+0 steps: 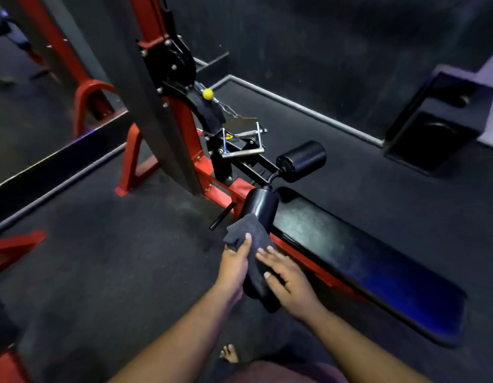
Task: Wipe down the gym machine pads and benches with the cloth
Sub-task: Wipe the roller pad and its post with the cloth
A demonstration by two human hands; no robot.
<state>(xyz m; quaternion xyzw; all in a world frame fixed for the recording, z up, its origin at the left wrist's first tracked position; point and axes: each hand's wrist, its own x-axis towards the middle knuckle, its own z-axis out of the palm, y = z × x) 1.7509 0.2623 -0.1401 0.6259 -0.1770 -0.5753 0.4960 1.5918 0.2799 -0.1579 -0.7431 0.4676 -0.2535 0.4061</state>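
A dark grey cloth [255, 244] hangs in front of me, just left of the long black bench pad [358, 252]. My left hand [235, 262] grips the cloth's upper part with the thumb over it. My right hand [288, 280] lies flat against the cloth's right side, fingers spread, with the lower folds under its palm. The cloth's top touches or overlaps the near black roller pad [263, 204] at the bench's head end. A second black roller pad [302, 160] sticks out farther back on the right.
The red machine frame [184, 128] rises behind the rollers with a pulley, a chain, a yellow ball [208, 94] and a metal cable handle [244, 143]. A black speaker box [438, 120] stands at the right wall. Dark rubber floor lies all around; my bare foot [229, 353] shows below.
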